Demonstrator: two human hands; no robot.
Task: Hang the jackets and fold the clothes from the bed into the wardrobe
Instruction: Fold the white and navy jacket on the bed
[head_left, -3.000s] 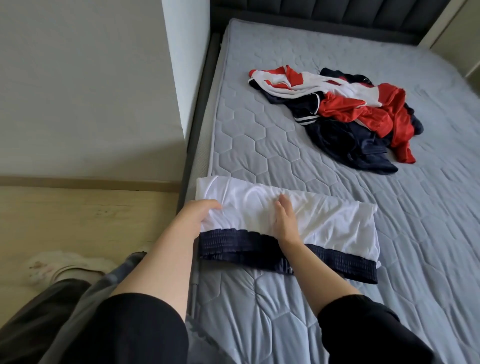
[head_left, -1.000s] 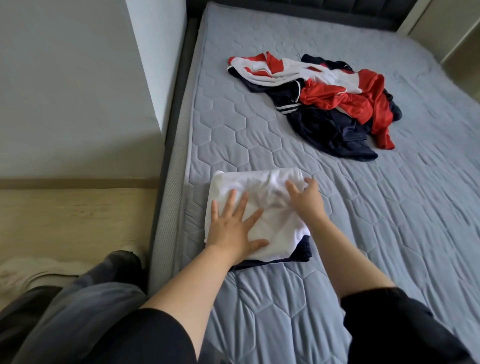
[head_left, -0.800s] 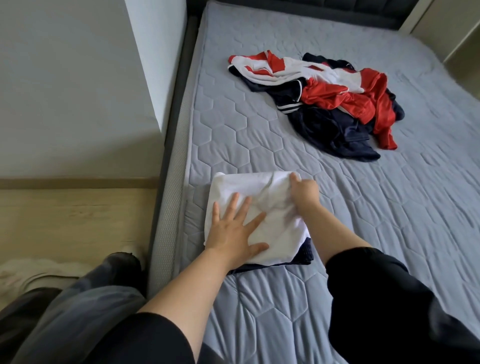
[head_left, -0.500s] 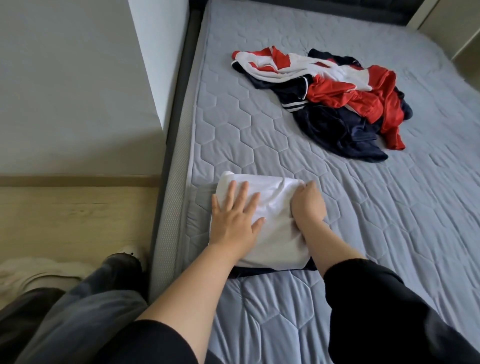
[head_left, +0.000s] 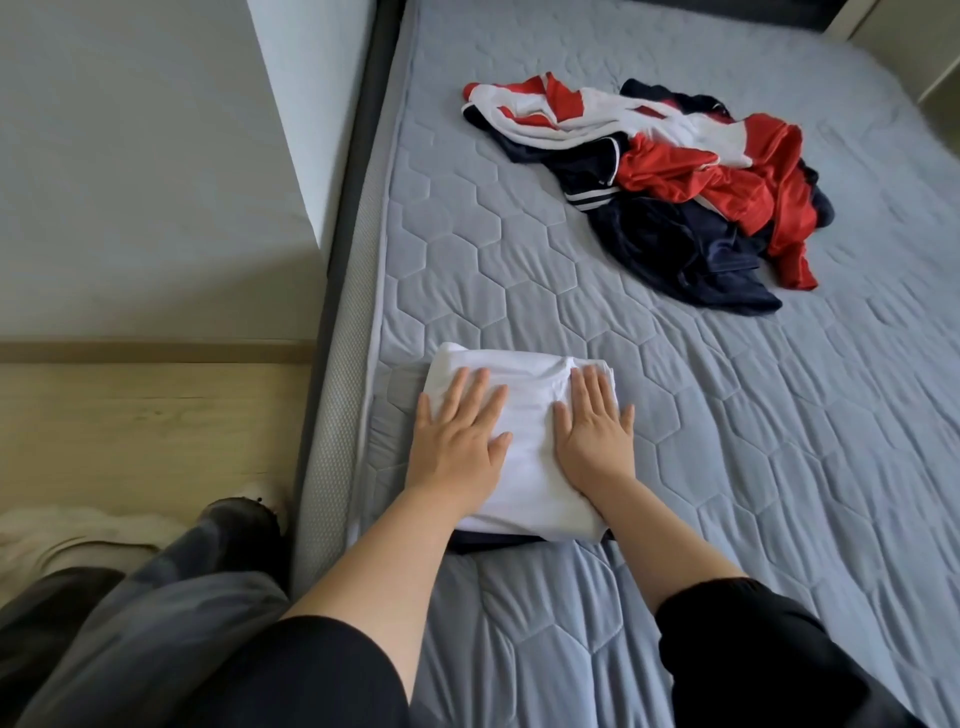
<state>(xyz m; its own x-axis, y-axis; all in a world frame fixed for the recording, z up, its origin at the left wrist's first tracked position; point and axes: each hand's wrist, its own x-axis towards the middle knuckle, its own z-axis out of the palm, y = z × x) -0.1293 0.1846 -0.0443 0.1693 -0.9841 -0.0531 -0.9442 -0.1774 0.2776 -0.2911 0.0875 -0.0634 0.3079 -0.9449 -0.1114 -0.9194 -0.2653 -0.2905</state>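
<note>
**Last fold pressed flat**

From the left: the left hand (head_left: 457, 441) lies spread and flat on the white garment (head_left: 524, 452), as it did a second ago. The right hand (head_left: 592, 431), half a second back bunched at the cloth's right edge, has now opened and presses palm-down too. So this piece looks folded and ready for the wardrobe. It sits near the bed's (head_left: 727, 467) left edge, long axis running away from the person, dark waistband nearest. The pile of clothes (head_left: 675, 192) waits farther off.
</note>
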